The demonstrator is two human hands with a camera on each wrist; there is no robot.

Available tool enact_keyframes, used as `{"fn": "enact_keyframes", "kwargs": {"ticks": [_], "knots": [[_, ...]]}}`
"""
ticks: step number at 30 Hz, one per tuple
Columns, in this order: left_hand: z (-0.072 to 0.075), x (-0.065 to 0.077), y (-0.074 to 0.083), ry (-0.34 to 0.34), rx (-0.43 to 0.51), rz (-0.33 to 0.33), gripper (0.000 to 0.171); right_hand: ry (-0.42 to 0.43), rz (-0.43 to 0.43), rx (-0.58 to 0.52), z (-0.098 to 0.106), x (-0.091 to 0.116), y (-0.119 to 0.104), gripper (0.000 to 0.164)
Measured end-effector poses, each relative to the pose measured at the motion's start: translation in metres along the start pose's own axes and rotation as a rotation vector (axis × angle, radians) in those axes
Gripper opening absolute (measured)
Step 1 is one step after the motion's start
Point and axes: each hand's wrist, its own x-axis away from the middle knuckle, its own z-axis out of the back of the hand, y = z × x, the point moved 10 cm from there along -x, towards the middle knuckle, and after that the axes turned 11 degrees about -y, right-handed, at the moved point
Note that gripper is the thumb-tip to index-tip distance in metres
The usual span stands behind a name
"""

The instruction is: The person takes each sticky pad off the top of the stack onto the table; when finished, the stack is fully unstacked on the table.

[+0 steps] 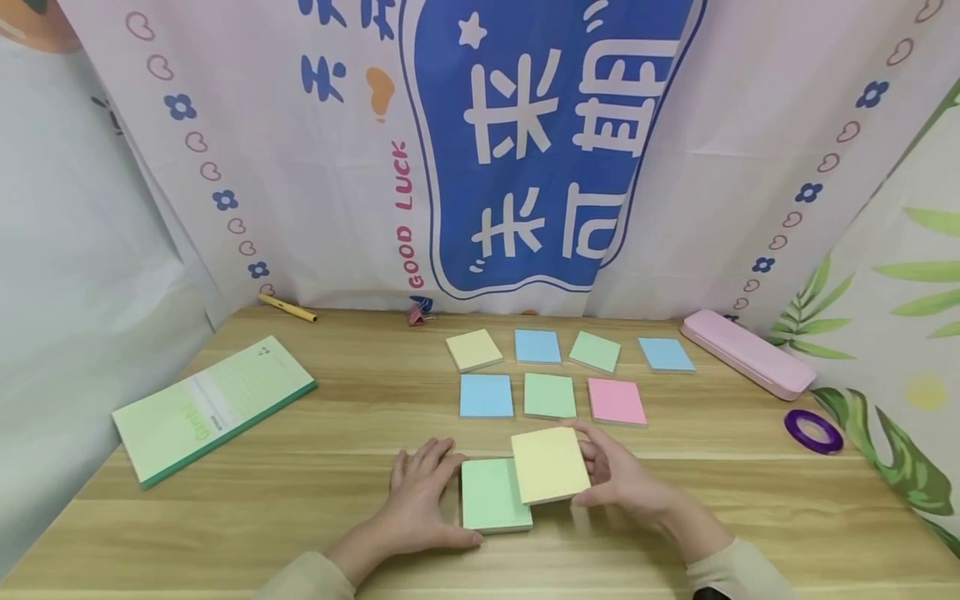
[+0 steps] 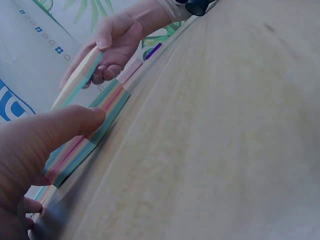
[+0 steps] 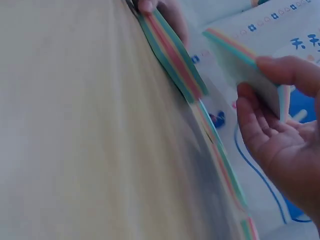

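My right hand (image 1: 624, 477) pinches a sticky note pad with a yellow top (image 1: 550, 465) by its right side, thumb at the near corner. The pad is raised and tilted, overlapping the right part of a green-topped stack of sticky notes (image 1: 489, 498) in the head view. Layered green, yellow and pink edges of that stack (image 2: 102, 122) show in the left wrist view. My left hand (image 1: 420, 504) holds the stack from the left, thumb along its near side and index finger at the far corner. From the right wrist, the raised pad (image 3: 245, 67) shows its underside.
Beyond the hands lie two rows of sticky note pads, including a pink pad (image 1: 617, 402) and a blue pad (image 1: 486, 396). A green notebook (image 1: 213, 408) is at left, with a yellow pen (image 1: 288, 307) behind. At right are a pink case (image 1: 746, 354) and purple tape (image 1: 795, 427).
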Motion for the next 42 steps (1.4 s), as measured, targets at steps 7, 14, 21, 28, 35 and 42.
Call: {"fn": "enact_keyframes", "kwargs": {"ticks": [7, 14, 21, 28, 35, 42], "knots": [[-0.001, 0.0, -0.001, -0.001, 0.005, 0.004, 0.091, 0.09, 0.029, 0.03, 0.044, 0.03, -0.022, 0.087], [0.0, 0.001, -0.001, 0.002, 0.006, 0.002, 0.092, 0.13, 0.099, -0.001, 0.091, 0.066, -0.029, 0.08], [0.0, 0.0, -0.001, -0.002, -0.009, 0.005, 0.093, 0.145, 0.135, -0.102, 0.13, 0.096, -0.021, 0.08], [-0.001, 0.0, -0.002, -0.005, 0.005, 0.008, 0.094, 0.247, -0.016, -0.102, 0.166, 0.121, 0.009, 0.076], [-0.001, 0.001, -0.001, -0.009, 0.019, 0.0, 0.093, 0.324, -0.133, -0.112, 0.183, 0.133, 0.027, 0.082], [-0.001, 0.0, -0.002, -0.009, 0.019, 0.005, 0.094, 0.363, -0.227, -0.075, 0.189, 0.13, 0.033, 0.09]]}}
